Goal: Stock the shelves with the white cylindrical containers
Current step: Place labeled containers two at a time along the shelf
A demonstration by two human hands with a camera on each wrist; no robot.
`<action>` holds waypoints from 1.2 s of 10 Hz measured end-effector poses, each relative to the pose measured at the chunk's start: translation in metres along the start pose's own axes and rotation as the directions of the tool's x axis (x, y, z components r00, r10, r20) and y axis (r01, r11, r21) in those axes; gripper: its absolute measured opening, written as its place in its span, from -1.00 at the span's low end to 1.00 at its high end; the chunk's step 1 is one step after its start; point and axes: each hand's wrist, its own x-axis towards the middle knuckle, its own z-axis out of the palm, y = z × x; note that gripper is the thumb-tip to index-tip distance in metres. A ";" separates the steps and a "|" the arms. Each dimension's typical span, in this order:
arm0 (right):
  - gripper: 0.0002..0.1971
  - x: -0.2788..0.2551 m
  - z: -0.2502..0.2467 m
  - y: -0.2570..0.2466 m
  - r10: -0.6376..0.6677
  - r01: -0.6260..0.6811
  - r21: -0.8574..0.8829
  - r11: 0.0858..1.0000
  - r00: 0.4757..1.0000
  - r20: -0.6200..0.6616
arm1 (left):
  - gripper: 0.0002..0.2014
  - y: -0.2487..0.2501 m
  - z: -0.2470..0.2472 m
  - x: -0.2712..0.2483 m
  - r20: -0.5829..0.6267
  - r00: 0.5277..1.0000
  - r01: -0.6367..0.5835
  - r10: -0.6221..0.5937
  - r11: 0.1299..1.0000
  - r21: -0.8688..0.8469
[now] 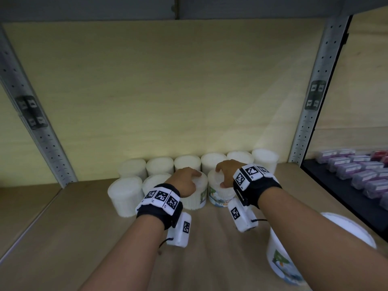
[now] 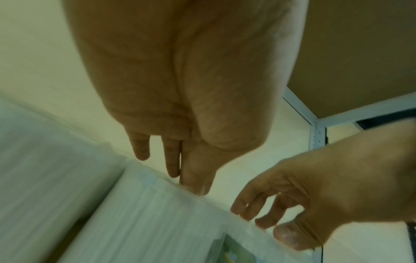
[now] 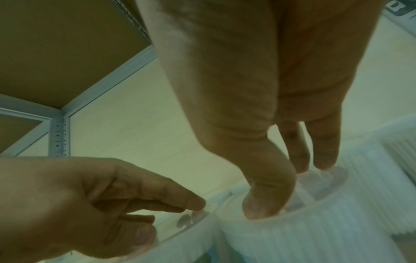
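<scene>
A person's two hands rest on top of two white cylindrical containers standing side by side on a wooden shelf (image 1: 84, 227), near the centre of the head view. The left hand (image 1: 185, 182) lies on the lid of the left container (image 1: 194, 198), its fingers curled lightly over the top rim; whether they truly grip it cannot be told from these views. The right hand (image 1: 227, 172) grasps the right container (image 1: 220, 197) from above, thumb and fingertips clamped around the lid's edge, as the right wrist view shows. The two containers touch each other, and both show part of a coloured label on the side facing the camera. Behind them, toward 12 o'clock, a back row of containers (image 1: 212, 161) lines the rear wall of the shelf, and at 9 o'clock from the left hand two more front-row containers (image 1: 125, 195) stand just beside the held pair. At 5 o'clock, under the right forearm, a loose container (image 1: 282, 261) lies tilted near the shelf's front edge. At 3 o'clock, past the metal upright (image 1: 310, 114), purple boxes (image 1: 357, 175) fill the neighbouring bay.
</scene>
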 end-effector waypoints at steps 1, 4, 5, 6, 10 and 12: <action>-0.43 0.001 -0.003 0.000 0.010 -0.010 0.009 1.000 1.000 0.027 | -0.60 -0.003 0.000 0.002 -0.208 0.977 0.035 -0.054 0.995 -0.092; -0.45 0.004 -0.003 -0.002 0.068 -0.070 0.027 0.997 0.996 0.057 | -0.49 -0.002 0.020 0.005 -0.237 0.967 0.133 -0.097 0.981 0.143; -0.47 0.004 -0.002 -0.002 0.057 -0.059 0.039 0.998 0.998 0.035 | -0.50 -0.001 0.017 0.004 -0.202 0.975 0.125 -0.096 0.982 0.138; -0.49 0.003 0.000 -0.001 0.054 -0.054 0.040 0.998 0.999 0.010 | -0.53 -0.001 0.013 0.005 -0.127 0.990 0.085 -0.069 0.988 0.132; -0.43 -0.004 0.003 0.005 0.066 -0.050 0.172 0.984 0.994 -0.089 | -0.57 0.000 0.005 0.001 -0.123 0.992 -0.002 -0.003 0.999 -0.036; -0.43 -0.006 0.002 0.005 0.060 -0.046 0.173 0.984 0.995 -0.077 | -0.54 0.001 0.022 0.002 -0.290 0.954 0.123 -0.081 0.984 0.128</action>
